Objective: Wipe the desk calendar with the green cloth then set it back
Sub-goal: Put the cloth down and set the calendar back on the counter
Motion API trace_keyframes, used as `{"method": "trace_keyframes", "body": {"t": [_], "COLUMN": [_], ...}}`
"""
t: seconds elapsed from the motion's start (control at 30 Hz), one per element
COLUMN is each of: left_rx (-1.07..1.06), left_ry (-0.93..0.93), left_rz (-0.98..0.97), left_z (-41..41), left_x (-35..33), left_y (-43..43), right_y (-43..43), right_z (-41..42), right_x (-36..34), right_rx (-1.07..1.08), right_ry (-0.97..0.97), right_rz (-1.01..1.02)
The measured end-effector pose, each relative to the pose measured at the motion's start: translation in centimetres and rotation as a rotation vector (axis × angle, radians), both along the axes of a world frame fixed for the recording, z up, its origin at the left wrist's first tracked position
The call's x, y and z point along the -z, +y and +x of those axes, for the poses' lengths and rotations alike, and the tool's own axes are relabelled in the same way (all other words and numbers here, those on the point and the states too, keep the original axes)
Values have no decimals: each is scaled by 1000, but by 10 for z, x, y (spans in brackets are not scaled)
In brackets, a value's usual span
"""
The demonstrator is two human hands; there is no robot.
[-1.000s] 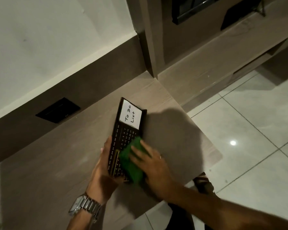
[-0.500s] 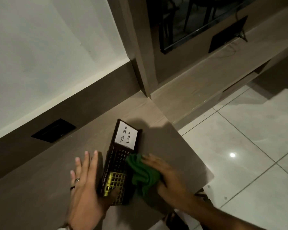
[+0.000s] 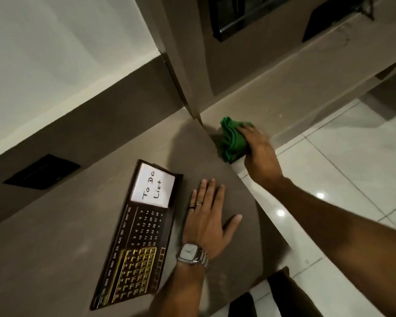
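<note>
**Calendar down, cloth carried off to the ledge**

Head view: your right hand (image 3: 260,154) had its grip closed on the bunched green cloth (image 3: 232,140), fingers pressed over the top of it, and the cloth sat against the lower ledge (image 3: 284,94) just past the bench's far corner. That put the cloth well apart from the desk calendar (image 3: 140,229), which lay flat on the bench (image 3: 55,225), face up, with its white "To Do List" card (image 3: 153,186) at the far end and the yellow grid nearest you. Your left hand (image 3: 207,223) was spread flat with an open grip, holding nothing, palm down on the bare bench just beside the calendar's right edge; whether the little finger touched that edge could not be told.

By the look of it the wiping was done and you were in the putting-back step. The calendar lay flat rather than standing, so if it belonged upright, the next move called for your open left hand to slide under its near edge and raise it onto its stand, square to the wall. The right hand needed only to release the cloth.
</note>
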State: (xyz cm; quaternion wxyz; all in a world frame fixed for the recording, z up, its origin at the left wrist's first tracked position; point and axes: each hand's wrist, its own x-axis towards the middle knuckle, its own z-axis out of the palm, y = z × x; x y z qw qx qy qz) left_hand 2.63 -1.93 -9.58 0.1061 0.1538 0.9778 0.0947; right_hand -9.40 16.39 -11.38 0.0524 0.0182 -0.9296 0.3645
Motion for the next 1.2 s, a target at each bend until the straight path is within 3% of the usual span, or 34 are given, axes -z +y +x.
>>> {"method": "trace_keyframes", "body": {"t": [0.27,0.53,0.6,0.7,0.83,0.93,1.03,1.2], "left_rx": [-10,-8,-4,-13,-89,-149,-232,-345], "left_ry": [18,-15,-43,-72,65,205,259,120], "left_rz": [-44,-40,-41,-19,5,-24,-48,-129], "left_z": [3,1,1,1,11,17,21,44], "left_x": [21,15,11,-1,-38,-70,-96,-105], "left_y": [1,1,1,0,-13,-31,-53,-97], "right_y": [-8,5,7,2,-28,-63,-100,-150], "right_z": [-38,-45,-41,-30,-1,23,35,33], "right_x": [38,33,20,-8,-51,-76,-91,-103], "right_rx": [-284,-429,-435,-309,-143,-255,-427,-451], "right_ry": [-38,-119,-138,-72,21,-30,-60,-266], "right_rz": [541,695,640,363,-1,-170,-161,-226]}}
